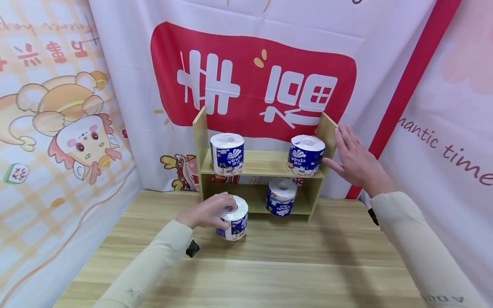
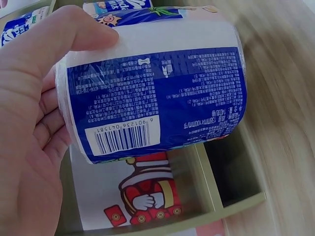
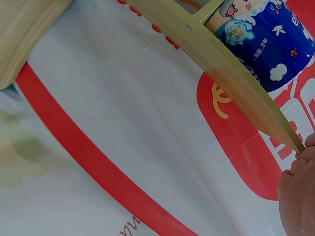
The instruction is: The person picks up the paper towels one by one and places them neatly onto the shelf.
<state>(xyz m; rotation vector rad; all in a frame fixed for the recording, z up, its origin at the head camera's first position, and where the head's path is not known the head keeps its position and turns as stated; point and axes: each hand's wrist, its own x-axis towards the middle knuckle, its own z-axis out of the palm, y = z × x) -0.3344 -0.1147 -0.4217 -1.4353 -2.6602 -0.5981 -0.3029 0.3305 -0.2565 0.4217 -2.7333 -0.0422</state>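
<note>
My left hand (image 1: 213,210) grips a toilet paper roll (image 1: 239,218) wrapped in blue-and-white Vinda film, in front of the lower left of a small wooden shelf (image 1: 262,164). In the left wrist view the thumb lies over the wrapper of this roll (image 2: 162,93), whose barcode side shows; the other fingers are partly hidden at its end. With its fingers extended, my right hand (image 1: 358,160) rests at the top of the shelf's right side panel (image 3: 246,93). Close to its thumb, a second roll (image 1: 306,156) stands upright on the upper board.
Another roll (image 1: 227,155) stands at the upper board's left end. On the lower level, a roll (image 1: 281,197) sits right of centre. The shelf stands at the back of a wooden table (image 1: 289,273), before a printed cloth (image 1: 250,25) with a red sign.
</note>
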